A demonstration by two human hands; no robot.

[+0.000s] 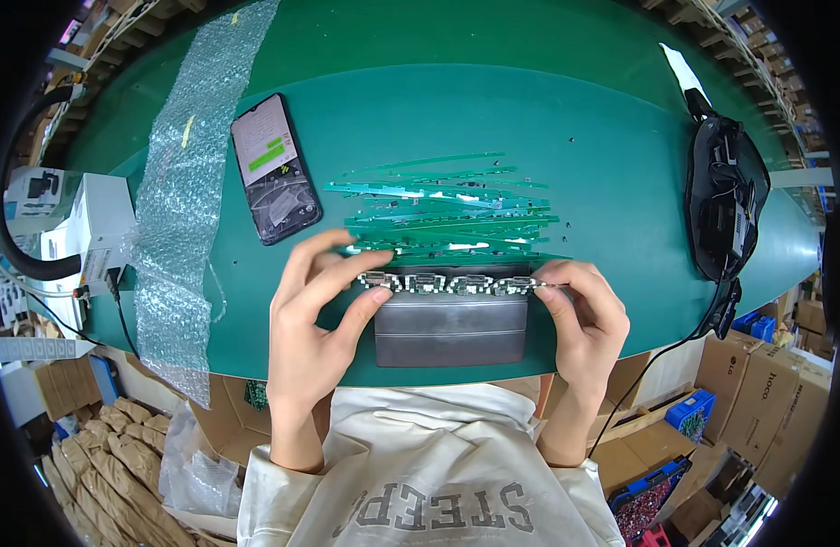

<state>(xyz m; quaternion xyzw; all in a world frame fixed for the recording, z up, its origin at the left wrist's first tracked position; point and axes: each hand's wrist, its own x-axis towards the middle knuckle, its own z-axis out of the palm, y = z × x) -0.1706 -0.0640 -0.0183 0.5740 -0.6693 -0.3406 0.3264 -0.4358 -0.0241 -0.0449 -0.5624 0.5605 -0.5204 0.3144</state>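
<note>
A row of several small circuit boards [426,283] joined in a strip lies across the far part of a dark grey metal block [451,335]. My left hand [321,305] pinches the strip's left end between thumb and fingers. At the other end, my right hand [580,305] grips the strip with thumb and forefinger. Just beyond the block, a loose heap of thin green board offcuts [447,208] spreads over the green mat [420,109].
Left of the offcuts lies a phone [276,169] with its screen lit, beside a long sheet of bubble wrap [185,182]. A black bag-like item [728,196] with a cable sits at the right. Cardboard boxes [757,401] stand below the table edge.
</note>
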